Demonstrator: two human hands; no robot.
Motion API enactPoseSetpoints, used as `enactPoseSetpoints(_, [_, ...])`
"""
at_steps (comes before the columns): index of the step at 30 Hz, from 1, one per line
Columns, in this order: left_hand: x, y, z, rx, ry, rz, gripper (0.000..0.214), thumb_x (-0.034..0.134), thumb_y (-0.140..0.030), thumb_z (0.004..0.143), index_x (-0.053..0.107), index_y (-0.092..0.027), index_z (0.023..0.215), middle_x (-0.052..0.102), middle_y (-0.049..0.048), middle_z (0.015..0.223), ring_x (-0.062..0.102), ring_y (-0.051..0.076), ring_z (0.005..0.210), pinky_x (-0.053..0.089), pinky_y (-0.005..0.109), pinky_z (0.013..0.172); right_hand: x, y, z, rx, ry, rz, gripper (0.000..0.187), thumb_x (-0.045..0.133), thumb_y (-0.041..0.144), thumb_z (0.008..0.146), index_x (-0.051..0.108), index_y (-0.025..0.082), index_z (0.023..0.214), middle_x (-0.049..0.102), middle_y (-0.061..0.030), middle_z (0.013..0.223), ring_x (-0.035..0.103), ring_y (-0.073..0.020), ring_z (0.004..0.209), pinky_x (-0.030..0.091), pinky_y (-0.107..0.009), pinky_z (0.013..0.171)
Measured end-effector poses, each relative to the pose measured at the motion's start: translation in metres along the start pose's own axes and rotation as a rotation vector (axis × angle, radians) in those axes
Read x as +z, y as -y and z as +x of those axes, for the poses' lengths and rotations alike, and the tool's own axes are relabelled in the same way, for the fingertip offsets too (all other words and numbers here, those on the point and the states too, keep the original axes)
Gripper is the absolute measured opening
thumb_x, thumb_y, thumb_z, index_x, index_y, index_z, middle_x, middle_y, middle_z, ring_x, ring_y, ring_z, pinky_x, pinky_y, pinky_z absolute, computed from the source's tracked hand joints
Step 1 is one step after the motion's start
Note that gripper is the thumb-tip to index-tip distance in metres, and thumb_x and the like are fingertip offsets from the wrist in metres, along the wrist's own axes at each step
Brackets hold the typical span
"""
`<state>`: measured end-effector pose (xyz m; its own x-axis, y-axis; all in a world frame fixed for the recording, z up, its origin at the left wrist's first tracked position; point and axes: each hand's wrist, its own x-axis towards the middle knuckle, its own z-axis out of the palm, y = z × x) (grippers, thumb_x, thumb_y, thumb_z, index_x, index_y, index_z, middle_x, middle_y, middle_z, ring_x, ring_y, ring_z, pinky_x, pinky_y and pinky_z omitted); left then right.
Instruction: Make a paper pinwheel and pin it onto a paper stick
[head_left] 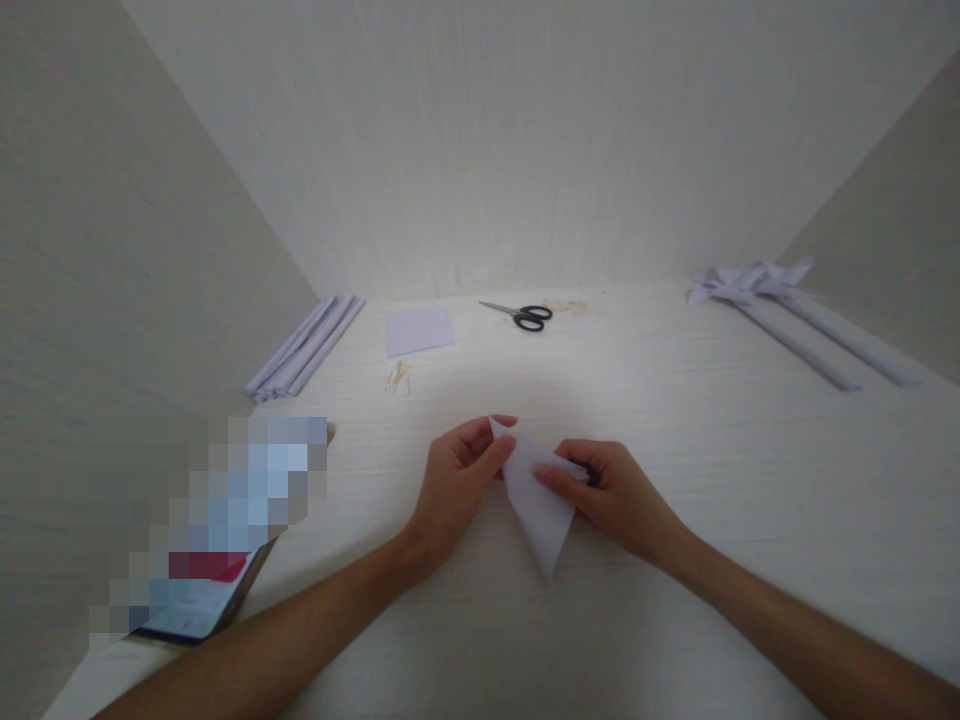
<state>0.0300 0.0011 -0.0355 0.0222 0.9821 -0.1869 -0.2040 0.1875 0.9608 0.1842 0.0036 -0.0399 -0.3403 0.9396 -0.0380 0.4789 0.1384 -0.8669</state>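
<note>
Pale walls (480, 150) are set around a whitish table (675, 430), whose near edge is mostly cut off at the bottom of the view. Near the middle, a folded paper (541, 505) is held between two bare hands, its upper corner pointed and its lower tip slightly blurred; whether the table is touched by that tip cannot be told.

At the upper corner, the paper is pinched by the left hand (454, 468), with the thumb on top and most fingers hidden behind. Its other side is clamped by the right hand (611, 490), thumb laid across the front (the fingers underneath are largely covered).

Beyond the hands, scissors (517, 314) are laid beside some thin tan strands (570, 306), too faint to be made out well. A flat paper sheet (418, 330) is seen farther left, with a small tangle (399, 377) of similar strands just in front. By the left wall, paper rolls (307, 348) are bunched together; at far right, two long rolls (799, 347) are topped by pointed paper folds (750, 278) whose shapes overlap confusingly. At lower left, a phone (184, 608) is mostly obscured by coarse blocks.
</note>
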Motion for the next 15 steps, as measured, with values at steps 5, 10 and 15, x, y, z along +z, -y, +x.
enactPoseSetpoints(5, [0.0004, -0.0014, 0.0003, -0.011, 0.013, -0.007, 0.023, 0.062, -0.026, 0.065, 0.060, -0.013, 0.084, 0.059, -0.0031, 0.058, 0.050, 0.006, 0.050, 0.041, 0.017, 0.050, 0.0002, 0.0000, 0.0000, -0.008, 0.023, -0.006, 0.031, 0.047, 0.037, 0.077, 0.043, 0.016, 0.053, 0.036, 0.0041, 0.049, 0.033, -0.0071, 0.044, 0.022, -0.019, 0.039])
enactPoseSetpoints(10, [0.0000, -0.0018, 0.0007, -0.010, 0.024, -0.014, 0.021, 0.062, -0.026, 0.065, 0.060, -0.014, 0.081, 0.058, -0.0031, 0.057, 0.049, 0.006, 0.050, 0.040, 0.017, 0.049, -0.0001, -0.0002, 0.0001, -0.013, 0.049, 0.004, 0.032, 0.046, 0.038, 0.077, 0.041, 0.017, 0.054, 0.035, 0.0042, 0.049, 0.033, -0.0073, 0.045, 0.023, -0.020, 0.039])
enactPoseSetpoints(15, [-0.0022, 0.0002, 0.0011, 0.001, 0.042, -0.036, 0.017, 0.063, -0.026, 0.065, 0.060, -0.015, 0.077, 0.057, -0.0029, 0.058, 0.049, 0.006, 0.051, 0.040, 0.017, 0.050, -0.0003, -0.0015, 0.0003, -0.013, 0.049, 0.007, 0.032, 0.046, 0.038, 0.077, 0.042, 0.017, 0.053, 0.034, 0.0044, 0.049, 0.033, -0.0071, 0.044, 0.022, -0.019, 0.038])
